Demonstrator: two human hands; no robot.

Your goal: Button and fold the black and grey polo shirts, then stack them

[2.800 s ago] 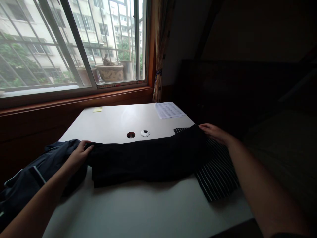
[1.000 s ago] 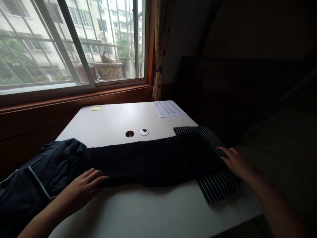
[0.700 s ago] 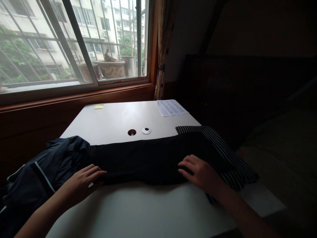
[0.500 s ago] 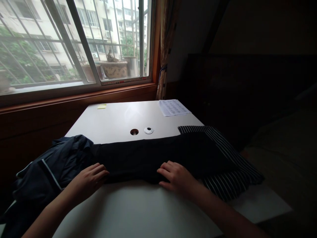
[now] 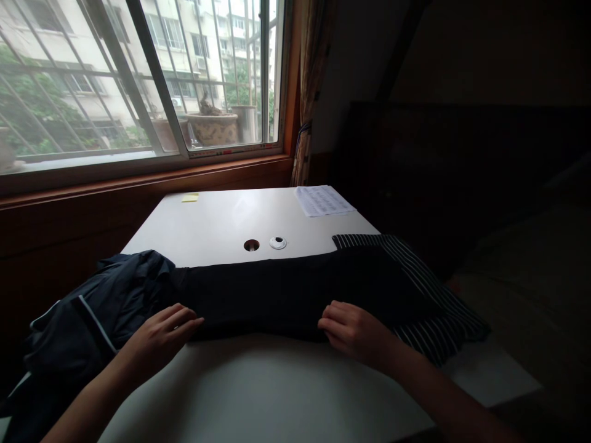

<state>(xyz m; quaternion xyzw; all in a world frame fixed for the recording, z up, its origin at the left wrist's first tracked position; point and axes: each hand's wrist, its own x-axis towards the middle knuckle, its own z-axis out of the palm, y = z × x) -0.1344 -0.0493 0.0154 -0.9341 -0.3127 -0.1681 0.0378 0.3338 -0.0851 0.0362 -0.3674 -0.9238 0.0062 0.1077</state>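
Observation:
Black trousers (image 5: pixel 263 295) lie folded lengthwise across the table, their right part resting on a dark garment with white stripes (image 5: pixel 429 332). At the near edge, towards the left end, my left hand (image 5: pixel 168 329) is closed with fingertips and thumb together on the cloth. Farther right along the same edge, my right hand (image 5: pixel 353 332) pinches the fabric, its thumb partly hidden. A crumpled dark blue garment with white piping (image 5: pixel 124 295) lies left of the trousers, beside my left forearm.
The white table (image 5: pixel 217 221) has a round cable hole (image 5: pixel 252 245) and a loose round cap (image 5: pixel 277 243) beyond the trousers. Printed sheets (image 5: pixel 325 201) lie at the far right corner, a yellow sticky note (image 5: pixel 189 197) at the far left. A barred window (image 5: pixel 138 80) stands behind.
My right hand has slid to the right along the near edge of the trousers, and that edge looks straighter. My left hand has stayed almost in place.

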